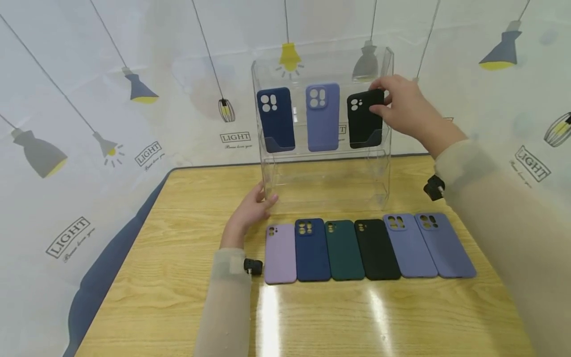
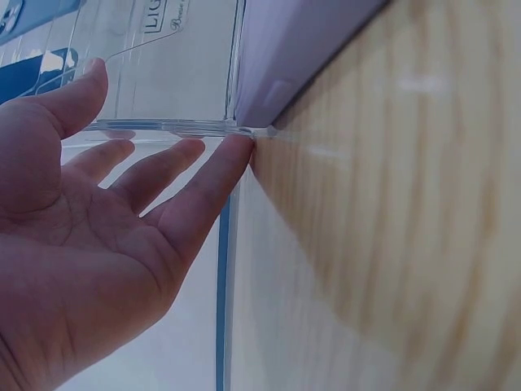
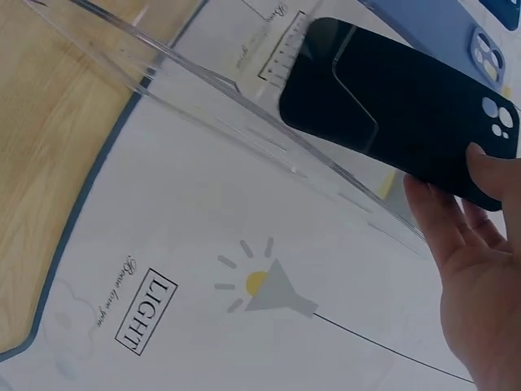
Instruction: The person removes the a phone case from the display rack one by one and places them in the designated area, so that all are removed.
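With thumb and fingers my right hand [image 1: 399, 104] pinches the upper right edge of a black phone case [image 1: 363, 119]. The lower end of that case sits behind a clear lip of a transparent acrylic display stand [image 1: 327, 188]. In the right wrist view the thumb lies on the case [image 3: 383, 98] just below its camera holes. My left hand [image 1: 252, 210] is at the stand's lower left side; in the left wrist view its extended fingertips [image 2: 238, 147] touch the clear edge. A lavender case [image 1: 322, 119] and a dark blue case [image 1: 276, 121] stand upright in the same tier.
On the wooden table [image 1: 178, 238] before the stand lies a row of several cases: a pale purple one [image 1: 281, 255], a dark blue, a green [image 1: 344, 250], a black and two lavender-blue ones. A printed cloth [image 1: 178, 99] hangs behind.
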`<state>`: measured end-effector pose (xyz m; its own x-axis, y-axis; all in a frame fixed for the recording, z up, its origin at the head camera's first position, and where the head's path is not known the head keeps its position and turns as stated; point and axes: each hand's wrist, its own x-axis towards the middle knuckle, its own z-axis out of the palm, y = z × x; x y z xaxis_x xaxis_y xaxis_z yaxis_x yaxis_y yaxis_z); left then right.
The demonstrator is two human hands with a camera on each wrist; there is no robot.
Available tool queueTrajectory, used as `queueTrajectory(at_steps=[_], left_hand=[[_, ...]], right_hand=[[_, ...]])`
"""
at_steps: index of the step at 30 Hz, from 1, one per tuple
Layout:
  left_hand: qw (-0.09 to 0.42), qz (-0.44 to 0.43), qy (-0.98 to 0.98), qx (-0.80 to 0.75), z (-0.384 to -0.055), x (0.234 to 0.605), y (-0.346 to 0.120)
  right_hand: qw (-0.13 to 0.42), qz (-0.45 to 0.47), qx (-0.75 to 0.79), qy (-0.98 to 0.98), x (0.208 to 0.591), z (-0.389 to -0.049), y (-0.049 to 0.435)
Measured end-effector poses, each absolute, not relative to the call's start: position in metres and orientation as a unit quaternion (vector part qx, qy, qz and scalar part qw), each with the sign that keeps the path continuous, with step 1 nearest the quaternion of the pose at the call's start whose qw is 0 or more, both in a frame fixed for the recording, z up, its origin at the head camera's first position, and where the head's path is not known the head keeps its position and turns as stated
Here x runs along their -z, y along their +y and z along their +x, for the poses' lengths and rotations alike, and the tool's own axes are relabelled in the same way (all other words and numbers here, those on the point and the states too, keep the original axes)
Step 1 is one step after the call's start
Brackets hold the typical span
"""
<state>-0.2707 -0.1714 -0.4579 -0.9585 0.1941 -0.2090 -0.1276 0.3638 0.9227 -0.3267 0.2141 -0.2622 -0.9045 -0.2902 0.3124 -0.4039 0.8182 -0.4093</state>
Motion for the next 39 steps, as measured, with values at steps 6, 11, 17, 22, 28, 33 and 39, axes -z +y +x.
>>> queueTrajectory(at_steps=[6, 11, 17, 22, 28, 33, 39], left_hand=[[0.146, 0.021, 0.811, -0.566, -0.27, 0.457, -0.172], [0.15, 0.017, 0.808, -0.569, -0.269, 0.456, -0.172], [0.147, 0.017, 0.814, -0.561, -0.27, 0.456, -0.172], [0.145, 0.02, 0.816, -0.559, -0.27, 0.456, -0.171], [0.141, 0.017, 0.817, -0.558, -0.27, 0.457, -0.172], [0.144, 0.018, 0.817, -0.559, -0.27, 0.458, -0.172], [0.149, 0.011, 0.811, -0.566, -0.272, 0.459, -0.171]], right_hand=[[0.141, 0.217, -0.218, -0.941, 0.279, -0.327, 0.209], [0.152, 0.234, -0.229, -0.932, 0.285, -0.328, 0.207], [0.145, 0.205, -0.272, -0.929, 0.288, -0.327, 0.211], [0.172, 0.226, -0.262, -0.922, 0.286, -0.324, 0.212], [0.221, 0.231, -0.256, -0.912, 0.265, -0.314, 0.215], [0.242, 0.235, -0.234, -0.912, 0.248, -0.302, 0.22], [0.246, 0.232, -0.251, -0.907, 0.243, -0.286, 0.231]])
